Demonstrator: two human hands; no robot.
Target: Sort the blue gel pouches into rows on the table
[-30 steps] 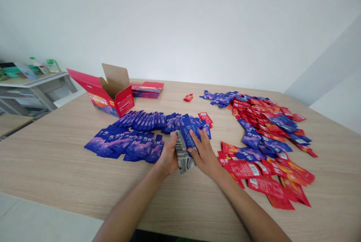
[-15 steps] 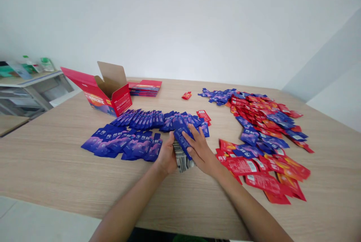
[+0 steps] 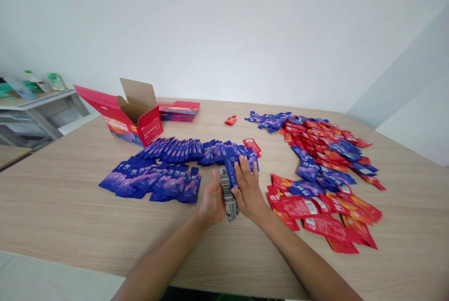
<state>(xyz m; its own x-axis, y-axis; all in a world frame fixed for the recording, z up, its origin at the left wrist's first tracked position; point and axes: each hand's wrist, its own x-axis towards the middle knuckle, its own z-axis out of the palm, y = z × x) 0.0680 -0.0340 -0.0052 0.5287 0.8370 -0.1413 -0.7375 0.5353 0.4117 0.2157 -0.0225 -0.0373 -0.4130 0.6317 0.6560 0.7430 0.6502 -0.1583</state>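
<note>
A stack of blue pouches [image 3: 230, 167] stands on edge between my two palms, its striped side edges facing me. My left hand [image 3: 213, 201] supports it from the left, thumb up along the edges. Against the blue outer face on the right, my right hand [image 3: 248, 191] presses with its fingers nearly straight. Just behind the stack lies a fanned row of blue pouches [image 3: 180, 150], partly hidden by my hands at its right end. Left of my left hand, more blue pouches [image 3: 150, 180] overlap on the table.
An open red box [image 3: 131, 125] stands at the back left, with flat folded cartons [image 3: 180, 110] beside it. On the right spreads a mixed pile of red pouches [image 3: 329, 226] and blue pouches [image 3: 308, 170]. A single red pouch [image 3: 230, 121] lies near the table's back.
The stack has turned more upright between my hands, showing more of its striped edge. My left hand has shifted slightly lower, and my right fingers point more directly away from me.
</note>
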